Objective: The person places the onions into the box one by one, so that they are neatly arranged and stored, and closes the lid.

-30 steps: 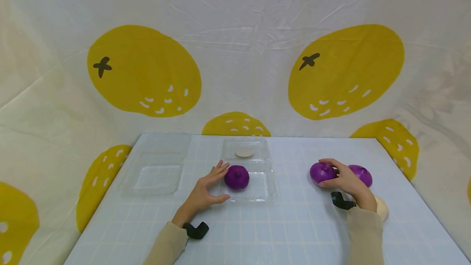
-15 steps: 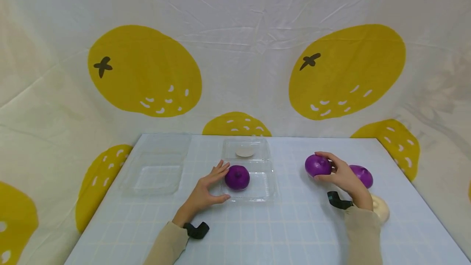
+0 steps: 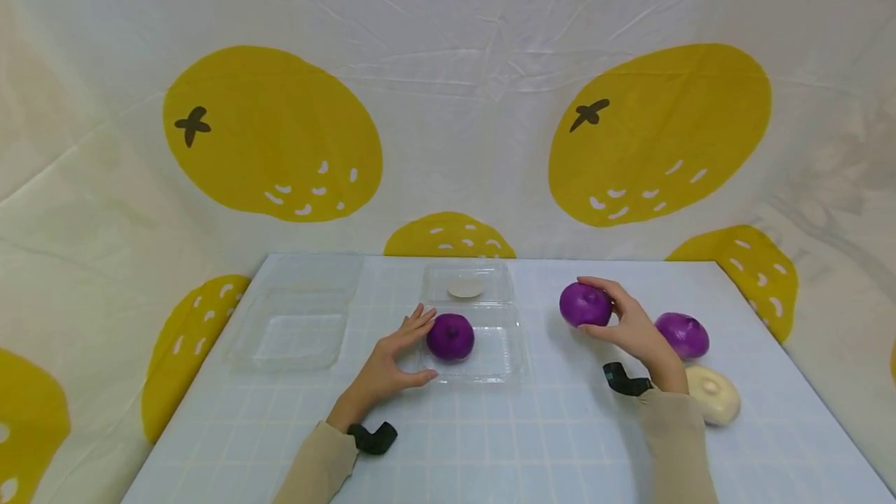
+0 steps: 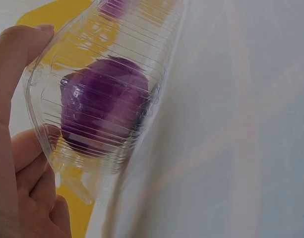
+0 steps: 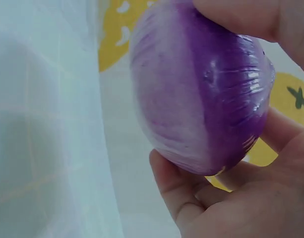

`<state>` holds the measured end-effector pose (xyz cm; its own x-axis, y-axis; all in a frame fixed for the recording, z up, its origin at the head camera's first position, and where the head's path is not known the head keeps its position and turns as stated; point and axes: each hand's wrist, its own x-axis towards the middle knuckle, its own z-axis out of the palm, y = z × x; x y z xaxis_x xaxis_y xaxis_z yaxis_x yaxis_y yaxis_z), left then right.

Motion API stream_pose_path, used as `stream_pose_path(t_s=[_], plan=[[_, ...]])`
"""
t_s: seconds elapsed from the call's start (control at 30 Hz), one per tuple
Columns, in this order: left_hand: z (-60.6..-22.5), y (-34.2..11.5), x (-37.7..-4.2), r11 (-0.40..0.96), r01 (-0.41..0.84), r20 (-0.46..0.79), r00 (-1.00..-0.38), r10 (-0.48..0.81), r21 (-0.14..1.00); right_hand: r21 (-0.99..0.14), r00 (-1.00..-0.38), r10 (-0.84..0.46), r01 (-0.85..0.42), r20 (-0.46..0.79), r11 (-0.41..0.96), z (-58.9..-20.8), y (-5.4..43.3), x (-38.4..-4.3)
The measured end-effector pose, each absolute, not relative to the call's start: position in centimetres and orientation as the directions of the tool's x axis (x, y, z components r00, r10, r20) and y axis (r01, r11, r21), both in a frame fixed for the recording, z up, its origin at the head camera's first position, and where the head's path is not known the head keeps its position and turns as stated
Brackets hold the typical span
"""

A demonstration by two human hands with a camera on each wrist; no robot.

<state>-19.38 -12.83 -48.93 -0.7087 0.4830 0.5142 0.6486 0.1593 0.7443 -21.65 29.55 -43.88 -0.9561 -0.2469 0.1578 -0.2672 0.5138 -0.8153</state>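
My right hand (image 3: 633, 329) grips a purple onion (image 3: 585, 305) above the table, right of the clear plastic container (image 3: 500, 360). In the right wrist view, the thumb and fingers hold this onion (image 5: 191, 94) from opposite sides. A second purple onion (image 3: 450, 338) sits in the left part of the container, whose lid stands open at the back. My left hand (image 3: 387, 364) rests at the container's left side, thumb and fingers spread. The left wrist view has its fingertips (image 4: 42, 29) touching the rim, with the onion (image 4: 104, 101) behind the ribbed clear wall.
Another purple onion (image 3: 682, 335) and a cream-coloured, onion-like piece (image 3: 714, 395) lie at the right. A second clear container (image 3: 294, 337) stands open at the left. A fruit-print cloth (image 3: 462, 99) hangs behind the table.
My right hand has lifted the purple onion and carried it leftward, away from the other onion and the cream-coloured piece. The left hand has stayed at the container.
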Motion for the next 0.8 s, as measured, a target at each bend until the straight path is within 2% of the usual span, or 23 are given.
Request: stream_pose_path(t_s=[0.3,0.8], plan=[[-49.1,-12.9,-19.4,0.157,0.673,0.542,-0.693,0.475,0.723,-0.787,-0.904,-0.313,-0.413,0.292,0.458,-43.7,27.4,-22.0],[-49.0,-12.9,-19.5,0.162,0.659,0.524,-0.703,0.481,0.734,-0.824,-0.917,-0.309,-0.371,0.252,0.428,-43.0,23.9,-21.8]])
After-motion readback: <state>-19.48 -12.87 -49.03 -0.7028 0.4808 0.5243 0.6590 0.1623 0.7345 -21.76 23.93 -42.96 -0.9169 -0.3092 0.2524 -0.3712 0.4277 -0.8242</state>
